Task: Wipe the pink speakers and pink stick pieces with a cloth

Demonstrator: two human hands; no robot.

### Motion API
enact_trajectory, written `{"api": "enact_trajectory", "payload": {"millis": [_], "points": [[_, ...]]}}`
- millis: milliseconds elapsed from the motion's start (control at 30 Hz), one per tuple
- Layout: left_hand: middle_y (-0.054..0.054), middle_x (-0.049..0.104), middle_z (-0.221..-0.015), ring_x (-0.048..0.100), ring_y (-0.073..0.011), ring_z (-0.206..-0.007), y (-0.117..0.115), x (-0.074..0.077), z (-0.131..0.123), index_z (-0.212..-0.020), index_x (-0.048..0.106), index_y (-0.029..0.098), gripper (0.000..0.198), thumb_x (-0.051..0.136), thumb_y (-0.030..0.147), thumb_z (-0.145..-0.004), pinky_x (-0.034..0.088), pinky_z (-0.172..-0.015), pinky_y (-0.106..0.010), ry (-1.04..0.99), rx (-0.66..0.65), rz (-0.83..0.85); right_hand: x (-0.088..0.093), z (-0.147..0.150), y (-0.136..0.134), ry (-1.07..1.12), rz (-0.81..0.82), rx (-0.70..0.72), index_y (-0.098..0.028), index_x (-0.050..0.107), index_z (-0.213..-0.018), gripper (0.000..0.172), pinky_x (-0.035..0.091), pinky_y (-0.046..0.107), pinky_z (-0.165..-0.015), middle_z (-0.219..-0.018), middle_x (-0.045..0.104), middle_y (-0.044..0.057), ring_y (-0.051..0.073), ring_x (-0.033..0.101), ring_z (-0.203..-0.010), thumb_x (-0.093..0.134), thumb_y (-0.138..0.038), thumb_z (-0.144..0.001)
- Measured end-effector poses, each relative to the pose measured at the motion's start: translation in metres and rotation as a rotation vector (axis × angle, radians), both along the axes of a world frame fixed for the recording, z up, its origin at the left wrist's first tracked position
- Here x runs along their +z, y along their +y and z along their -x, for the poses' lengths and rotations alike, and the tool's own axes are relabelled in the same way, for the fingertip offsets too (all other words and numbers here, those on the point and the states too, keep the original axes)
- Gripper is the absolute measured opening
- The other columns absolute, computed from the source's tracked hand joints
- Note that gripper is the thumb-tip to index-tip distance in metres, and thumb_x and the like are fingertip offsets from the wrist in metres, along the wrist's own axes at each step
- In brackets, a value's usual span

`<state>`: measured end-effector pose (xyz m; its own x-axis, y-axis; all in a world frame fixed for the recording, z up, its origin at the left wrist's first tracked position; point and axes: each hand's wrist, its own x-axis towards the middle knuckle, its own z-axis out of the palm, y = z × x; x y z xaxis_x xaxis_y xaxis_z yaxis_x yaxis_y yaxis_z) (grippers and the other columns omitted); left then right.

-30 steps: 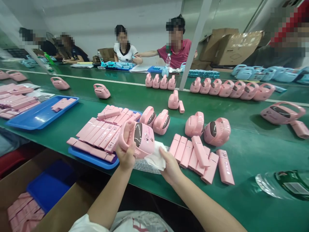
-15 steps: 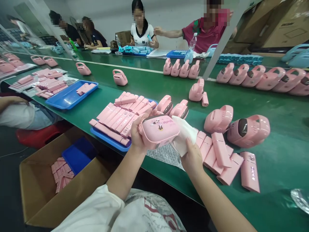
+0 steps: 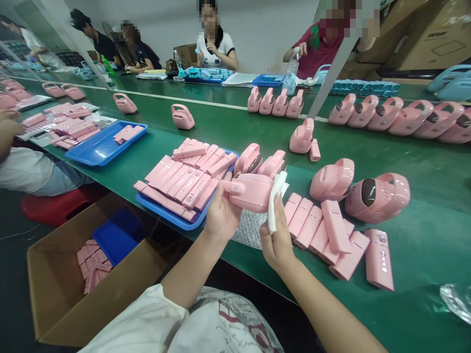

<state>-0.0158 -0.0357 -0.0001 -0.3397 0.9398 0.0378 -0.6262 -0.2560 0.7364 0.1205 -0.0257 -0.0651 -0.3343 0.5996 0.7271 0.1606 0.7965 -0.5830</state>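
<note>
In my left hand [image 3: 222, 218] is a pink plastic device with a carrying handle [image 3: 253, 195], gripped at its handle end with the fingers partly hidden behind it. An oval button-like piece shows on the side turned toward me. My right hand [image 3: 277, 242] is closed on a folded white cloth [image 3: 273, 208] and presses it against the device's right end. Just behind stand two similar pink devices [image 3: 248, 159]. Below the held one lies clear bubble wrap [image 3: 250, 230] on the green table [image 3: 415, 255].
Left of my hands, a blue tray [image 3: 184, 224] is heaped with pink oblong pieces. More pink pieces [image 3: 301, 218] lie at right, near two larger-looking handled devices [image 3: 377, 198]. An open cardboard box [image 3: 55, 314] stands below at left. Co-workers [image 3: 217, 51] sit across the table.
The device has been turned, so its printed face no longer shows and its side faces me. My right hand and the cloth have shifted slightly left, onto the device's end.
</note>
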Motion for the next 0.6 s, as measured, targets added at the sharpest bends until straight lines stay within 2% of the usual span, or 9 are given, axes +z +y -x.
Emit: {"api": "enact_trajectory", "payload": {"millis": [100, 167, 300, 367, 433, 533, 600], "points": [[-0.004, 0.055, -0.14, 0.034, -0.0273, -0.143, -0.007, 0.005, -0.003, -0.121, 0.061, 0.026, 0.037, 0.047, 0.046, -0.093, 0.033, -0.115, -0.044, -0.01, -0.023, -0.04, -0.004, 0.0, 0.0, 0.035, 0.043, 0.005, -0.03, 0.008, -0.155, 0.061, 0.026, 0.053, -0.119, -0.163, 0.012, 0.004, 0.027, 0.016, -0.149, 0.034, -0.029, -0.1], [-0.003, 0.05, -0.145, 0.028, -0.0272, -0.146, -0.01, 0.008, -0.005, -0.132, 0.054, 0.028, 0.044, 0.05, 0.047, -0.093, 0.03, -0.117, -0.043, 0.013, -0.024, -0.052, -0.003, 0.001, -0.001, 0.066, 0.006, -0.001, -0.028, 0.01, -0.155, 0.061, 0.026, 0.051, -0.119, -0.163, 0.011, 0.003, 0.026, 0.015, -0.15, 0.033, -0.027, -0.1], [0.001, 0.041, -0.153, 0.018, -0.027, -0.15, -0.017, 0.008, -0.009, -0.14, 0.048, 0.031, 0.054, 0.056, 0.05, -0.089, 0.023, -0.121, -0.041, 0.073, -0.024, -0.052, 0.003, 0.0, -0.003, -0.022, -0.231, -0.057, -0.025, 0.014, -0.155, 0.063, 0.022, 0.055, -0.119, -0.163, -0.002, -0.001, 0.029, 0.003, -0.15, 0.037, -0.019, -0.096], [0.004, 0.037, -0.155, 0.015, -0.0265, -0.15, -0.02, 0.005, -0.01, -0.14, 0.047, 0.034, 0.056, 0.059, 0.05, -0.087, 0.02, -0.123, -0.041, 0.089, -0.035, -0.044, 0.007, -0.001, -0.002, -0.105, -0.332, -0.087, -0.026, 0.02, -0.154, 0.062, 0.022, 0.061, -0.118, -0.163, 0.001, -0.001, 0.032, 0.001, -0.15, 0.039, -0.019, -0.095], [0.006, 0.038, -0.154, 0.016, -0.0271, -0.15, -0.022, 0.001, -0.01, -0.138, 0.05, 0.036, 0.054, 0.06, 0.049, -0.086, 0.019, -0.123, -0.043, 0.08, -0.062, -0.045, 0.008, -0.001, -0.001, -0.15, -0.395, -0.105, -0.025, 0.025, -0.153, 0.058, 0.024, 0.061, -0.117, -0.163, 0.008, 0.0, 0.034, 0.005, -0.15, 0.039, -0.021, -0.096], [0.004, 0.049, -0.147, 0.021, -0.0296, -0.148, -0.022, -0.004, -0.005, -0.125, 0.064, 0.032, 0.045, 0.061, 0.049, -0.083, 0.021, -0.122, -0.044, 0.07, -0.049, -0.078, 0.004, 0.0, -0.002, -0.066, -0.33, -0.089, -0.025, 0.025, -0.153, 0.055, 0.027, 0.057, -0.118, -0.163, 0.009, 0.002, 0.032, 0.009, -0.15, 0.036, -0.024, -0.099], [0.001, 0.058, -0.137, 0.028, -0.0313, -0.145, -0.02, -0.006, 0.0, -0.116, 0.07, 0.029, 0.043, 0.061, 0.051, -0.08, 0.024, -0.12, -0.044, 0.076, -0.021, -0.093, 0.001, 0.003, -0.003, 0.048, -0.131, -0.056, -0.026, 0.018, -0.155, 0.056, 0.029, 0.057, -0.117, -0.163, 0.011, 0.004, 0.032, 0.014, -0.149, 0.032, -0.029, -0.1]]}}
